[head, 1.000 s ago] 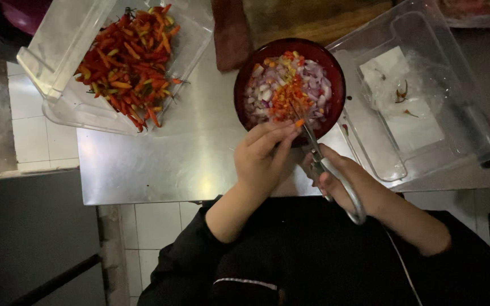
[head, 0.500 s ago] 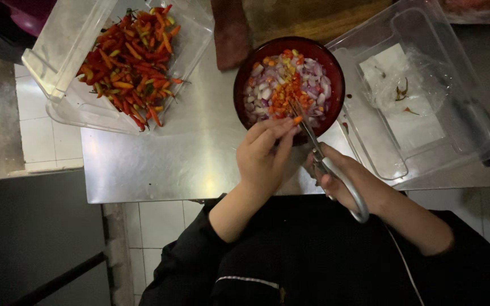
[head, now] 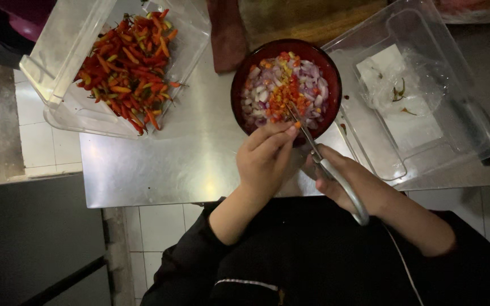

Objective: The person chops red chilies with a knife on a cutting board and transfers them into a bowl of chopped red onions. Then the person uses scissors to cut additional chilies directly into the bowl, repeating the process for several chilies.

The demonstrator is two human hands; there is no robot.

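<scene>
I noted little change since prior frames: left hand [head: 265, 158] stayed pinched on chili stub [head: 297, 125] over bowl [head: 245, 79]; right hand [head: 344, 181] stayed clamped on scissors [head: 319, 156]. Cutting judged ongoing.

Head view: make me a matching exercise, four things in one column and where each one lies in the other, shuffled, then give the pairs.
Things
1. whole chillies
2. chopped onion and chilli
3. scissors
4. chilli stems

Places
A. in the right hand, blades over the bowl
B. in the clear container at the left
C. in the clear container at the right
D. in the dark red bowl

Pairs: 1-B, 2-D, 3-A, 4-C
</scene>
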